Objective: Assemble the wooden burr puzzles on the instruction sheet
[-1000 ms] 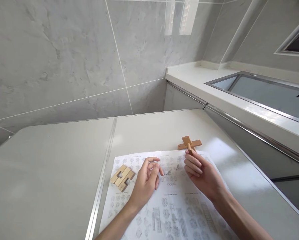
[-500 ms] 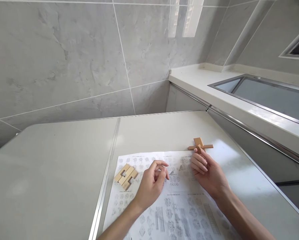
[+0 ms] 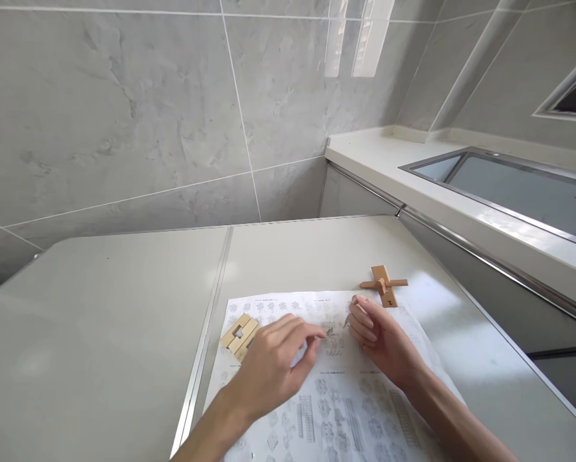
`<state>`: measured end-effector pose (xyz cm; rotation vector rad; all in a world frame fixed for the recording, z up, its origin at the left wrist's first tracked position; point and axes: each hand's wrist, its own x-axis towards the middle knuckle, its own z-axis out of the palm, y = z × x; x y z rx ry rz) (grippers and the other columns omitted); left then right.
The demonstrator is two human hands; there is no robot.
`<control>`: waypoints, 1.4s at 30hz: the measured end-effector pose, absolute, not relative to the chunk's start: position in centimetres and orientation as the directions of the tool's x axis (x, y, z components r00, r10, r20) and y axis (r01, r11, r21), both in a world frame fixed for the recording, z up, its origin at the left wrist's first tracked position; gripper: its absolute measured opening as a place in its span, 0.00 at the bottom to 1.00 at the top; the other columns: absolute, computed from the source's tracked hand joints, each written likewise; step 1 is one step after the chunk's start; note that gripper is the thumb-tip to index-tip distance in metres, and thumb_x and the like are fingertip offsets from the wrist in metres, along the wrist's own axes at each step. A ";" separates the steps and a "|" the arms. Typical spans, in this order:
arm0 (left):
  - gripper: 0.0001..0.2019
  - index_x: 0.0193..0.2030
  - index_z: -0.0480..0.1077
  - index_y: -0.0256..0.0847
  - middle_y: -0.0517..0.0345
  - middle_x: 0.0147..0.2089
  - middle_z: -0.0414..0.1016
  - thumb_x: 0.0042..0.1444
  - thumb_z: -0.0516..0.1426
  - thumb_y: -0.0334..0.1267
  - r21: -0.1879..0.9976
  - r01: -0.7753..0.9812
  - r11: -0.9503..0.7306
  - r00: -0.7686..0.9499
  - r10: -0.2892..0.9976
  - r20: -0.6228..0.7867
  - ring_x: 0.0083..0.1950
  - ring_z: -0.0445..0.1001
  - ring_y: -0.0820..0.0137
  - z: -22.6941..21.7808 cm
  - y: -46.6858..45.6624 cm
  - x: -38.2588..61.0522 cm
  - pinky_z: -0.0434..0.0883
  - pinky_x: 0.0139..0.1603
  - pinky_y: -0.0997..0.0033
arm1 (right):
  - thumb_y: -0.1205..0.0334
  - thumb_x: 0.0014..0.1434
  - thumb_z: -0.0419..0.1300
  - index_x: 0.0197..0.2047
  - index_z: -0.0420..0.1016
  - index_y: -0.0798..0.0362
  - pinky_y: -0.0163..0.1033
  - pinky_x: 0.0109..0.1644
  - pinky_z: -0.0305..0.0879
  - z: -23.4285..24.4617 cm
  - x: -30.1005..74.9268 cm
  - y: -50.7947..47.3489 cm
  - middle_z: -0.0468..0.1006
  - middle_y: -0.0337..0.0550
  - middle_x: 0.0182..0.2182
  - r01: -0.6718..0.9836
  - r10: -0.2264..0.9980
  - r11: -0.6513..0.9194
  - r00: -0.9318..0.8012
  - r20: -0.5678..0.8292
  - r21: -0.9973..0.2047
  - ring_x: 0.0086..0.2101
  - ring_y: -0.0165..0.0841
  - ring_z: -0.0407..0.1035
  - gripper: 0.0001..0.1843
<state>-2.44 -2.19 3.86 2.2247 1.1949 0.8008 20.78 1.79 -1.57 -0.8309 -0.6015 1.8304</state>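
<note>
My left hand is over the printed paper sheet, its thumb and forefinger apart with nothing between them. It partly covers a flat group of light wooden puzzle pieces with square notches, lying on the sheet's left side. My right hand hovers over the upper right of the sheet, fingers curled in and no object showing in them. Just beyond it, a brown wooden cross-shaped assembly rests at the sheet's far edge; its near end bears a dark mark like a 2.
The white table has a metal seam strip running front to back. Behind stands a grey tiled wall. To the right, a white counter with a metal-framed inset rises above the table.
My right hand has let go of the wooden cross and drawn back leftward. My left hand has shifted left, turned palm down and opened, now covering part of the light puzzle pieces.
</note>
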 end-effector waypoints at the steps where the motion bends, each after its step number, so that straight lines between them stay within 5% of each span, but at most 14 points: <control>1: 0.09 0.51 0.77 0.47 0.54 0.43 0.83 0.73 0.55 0.36 0.602 0.615 -0.509 0.428 0.857 0.288 0.44 0.80 0.61 4.1 -2.2 -3.4 0.74 0.46 0.62 | 0.54 0.67 0.70 0.30 0.65 0.51 0.34 0.25 0.49 -1.6 20.7 1.7 0.54 0.30 0.24 -0.560 0.925 -0.376 -0.273 -0.264 -0.738 0.23 0.27 0.43 0.21; 3: 0.09 0.53 0.76 0.47 0.53 0.49 0.82 0.73 0.56 0.38 0.525 0.713 -0.466 0.367 0.885 0.287 0.51 0.79 0.58 4.2 -2.4 -5.8 0.74 0.56 0.57 | 0.53 0.68 0.69 0.31 0.67 0.51 0.35 0.26 0.49 -1.6 20.7 1.5 0.56 0.30 0.25 -0.519 0.924 -0.373 -0.281 -0.259 -0.769 0.24 0.27 0.45 0.19; 8: 0.16 0.57 0.75 0.48 0.51 0.57 0.76 0.74 0.53 0.50 0.434 0.890 -0.137 0.062 0.981 0.181 0.53 0.78 0.55 3.6 -2.8 -11.8 0.76 0.51 0.58 | 0.50 0.68 0.69 0.32 0.67 0.50 0.36 0.27 0.48 -1.2 20.7 1.4 0.57 0.31 0.25 -0.471 0.915 -0.388 -0.301 -0.269 -0.792 0.24 0.28 0.46 0.20; 13: 0.18 0.57 0.76 0.50 0.56 0.41 0.79 0.71 0.54 0.56 0.413 0.907 -0.087 0.102 0.995 -0.015 0.44 0.79 0.57 3.4 -3.5 -14.0 0.77 0.46 0.58 | 0.48 0.66 0.70 0.32 0.68 0.50 0.36 0.28 0.50 -0.9 20.6 1.5 0.59 0.32 0.26 -0.439 0.908 -0.397 -0.316 -0.275 -0.806 0.24 0.27 0.49 0.21; 20: 0.40 0.74 0.60 0.55 0.55 0.46 0.78 0.59 0.68 0.58 0.597 0.791 -0.133 0.259 0.957 -0.130 0.45 0.79 0.56 2.6 -5.0 -9.7 0.76 0.45 0.60 | 0.42 0.67 0.67 0.35 0.67 0.49 0.36 0.28 0.48 -0.2 20.1 1.0 0.61 0.30 0.23 -0.266 0.913 -0.339 -0.325 -0.247 -0.902 0.23 0.27 0.51 0.22; 26: 0.40 0.66 0.67 0.48 0.55 0.43 0.77 0.50 0.73 0.56 0.563 0.816 -0.133 0.231 0.967 -0.106 0.45 0.75 0.53 2.6 -4.0 -5.7 0.73 0.45 0.57 | 0.49 0.72 0.61 0.41 0.72 0.49 0.38 0.32 0.56 -0.9 18.9 -0.3 0.70 0.36 0.27 0.104 0.900 0.051 -0.437 0.000 -0.993 0.27 0.32 0.61 0.13; 30: 0.23 0.55 0.73 0.47 0.54 0.47 0.77 0.55 0.71 0.49 0.580 0.798 -0.166 0.236 0.970 -0.048 0.46 0.74 0.55 2.8 -3.4 -5.5 0.71 0.48 0.57 | 0.59 0.65 0.68 0.45 0.73 0.46 0.38 0.32 0.53 -2.2 18.2 -1.1 0.70 0.35 0.29 0.358 0.868 0.384 -0.453 0.201 -0.851 0.27 0.32 0.61 0.09; 34: 0.23 0.58 0.71 0.49 0.56 0.47 0.76 0.58 0.68 0.45 0.698 0.707 -0.111 0.232 0.969 -0.081 0.46 0.74 0.59 2.7 -4.0 -6.5 0.72 0.47 0.61 | 0.59 0.60 0.71 0.44 0.72 0.47 0.37 0.31 0.52 -2.8 18.0 -1.4 0.74 0.37 0.34 0.481 0.814 0.553 -0.486 0.318 -0.680 0.28 0.32 0.64 0.13; 38: 0.28 0.62 0.69 0.52 0.59 0.45 0.74 0.55 0.71 0.42 0.806 0.591 -0.032 0.203 0.973 -0.111 0.46 0.74 0.62 2.4 -4.2 -7.0 0.72 0.51 0.61 | 0.60 0.66 0.66 0.45 0.73 0.49 0.37 0.31 0.55 -3.1 18.1 -1.2 0.76 0.39 0.34 0.555 0.799 0.588 -0.510 0.318 -0.588 0.27 0.33 0.67 0.07; 42: 0.31 0.65 0.67 0.51 0.62 0.40 0.72 0.56 0.71 0.43 0.889 0.458 -0.003 0.191 0.977 -0.095 0.43 0.74 0.64 2.1 -3.9 -6.2 0.72 0.54 0.60 | 0.54 0.70 0.63 0.48 0.76 0.48 0.38 0.31 0.62 -2.8 18.6 -0.6 0.78 0.38 0.32 0.498 0.907 0.386 -0.358 0.222 -0.776 0.26 0.33 0.70 0.08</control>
